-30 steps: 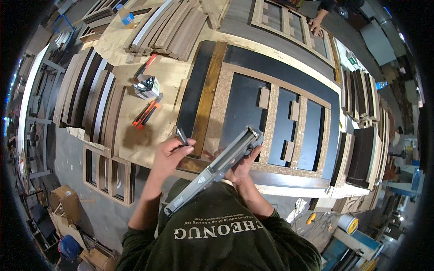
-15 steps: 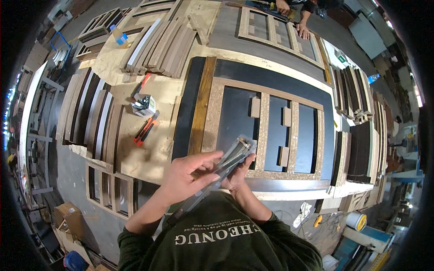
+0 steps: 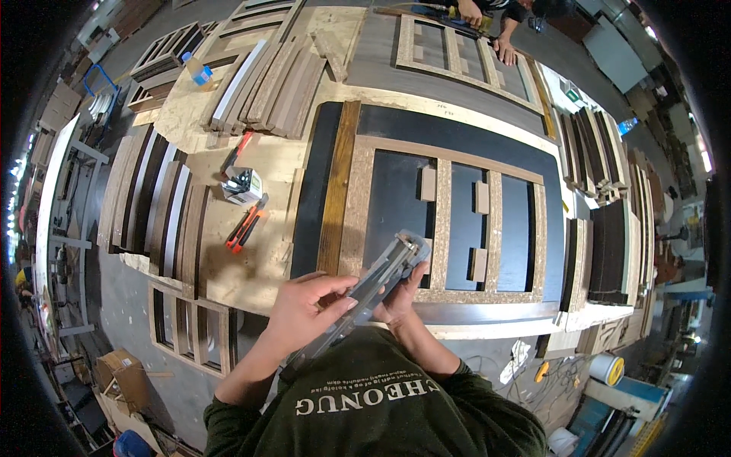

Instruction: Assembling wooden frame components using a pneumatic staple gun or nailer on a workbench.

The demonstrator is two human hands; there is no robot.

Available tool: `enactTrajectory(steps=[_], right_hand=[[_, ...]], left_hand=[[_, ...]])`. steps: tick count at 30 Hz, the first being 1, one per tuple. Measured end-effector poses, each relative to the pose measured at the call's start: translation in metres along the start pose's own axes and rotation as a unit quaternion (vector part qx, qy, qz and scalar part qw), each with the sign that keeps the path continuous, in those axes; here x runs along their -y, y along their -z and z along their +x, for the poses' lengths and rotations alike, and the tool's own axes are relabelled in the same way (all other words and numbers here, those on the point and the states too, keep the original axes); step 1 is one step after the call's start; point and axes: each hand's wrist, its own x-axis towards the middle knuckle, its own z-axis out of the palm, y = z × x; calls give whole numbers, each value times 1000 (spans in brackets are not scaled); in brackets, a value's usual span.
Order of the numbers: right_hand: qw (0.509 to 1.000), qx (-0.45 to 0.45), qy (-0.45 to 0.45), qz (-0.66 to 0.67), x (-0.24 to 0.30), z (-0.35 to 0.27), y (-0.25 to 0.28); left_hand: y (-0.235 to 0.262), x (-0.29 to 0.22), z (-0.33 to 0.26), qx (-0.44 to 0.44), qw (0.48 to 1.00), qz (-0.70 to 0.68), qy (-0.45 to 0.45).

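Workbench (image 3: 228, 282): a broad chipboard-topped surface that fills the centre of the view and carries all the work. Dark door panel (image 3: 464, 137): it lies flat on the bench, with a pale chipboard frame (image 3: 442, 217) of rails and uprights laid on it and short blocks between the uprights. Stack of wooden slats (image 3: 266, 84): it lies at the far left of the bench, beside a plastic bottle (image 3: 196, 70) with a blue base. Second framed panel (image 3: 449, 49): it lies at the far end, where another person's hands (image 3: 487, 30) rest on its edge.

Metal nail gun (image 3: 377, 286): a long grey tool held over the near edge of the panel, just in front of the person's chest, its nose pointing away toward the frame. Left hand (image 3: 308, 308): it is closed over the rear half of the tool from above, fingers (image 3: 335, 288) laid along its body. Right hand (image 3: 400, 297): it grips the tool from below, near its front, mostly hidden by it.

Small green and white box (image 3: 244, 185): it sits on the bench to the left of the panel. Red-handled tool (image 3: 245, 226): it lies just in front of the box, well apart from both hands.
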Motion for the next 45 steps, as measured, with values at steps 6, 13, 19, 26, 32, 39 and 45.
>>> enactTrajectory(steps=[6,13,19,26,32,39,45], right_hand=[[1000,-10,6,-13,-1,-3,-6],[1000,-14,1,-12,1,-4,-11],[1000,7,15,-6,3,-3,-11],[999,-25,10,18,3,-4,-14],[999,-39,7,21,-1,1,-1],[994,-104,23,32,6,5,-10],[993,-87,-15,76,20,7,-21]], left_hand=[[-6,-3,2,-67,979,160,-108],[-11,-14,1,-66,963,224,-131],[-19,-19,0,-68,945,283,-150],[-22,-21,-2,-44,931,326,-160],[-25,-22,0,-26,906,378,-188],[-23,-25,4,-22,929,311,-200],[7,-33,0,-29,959,206,-194]])
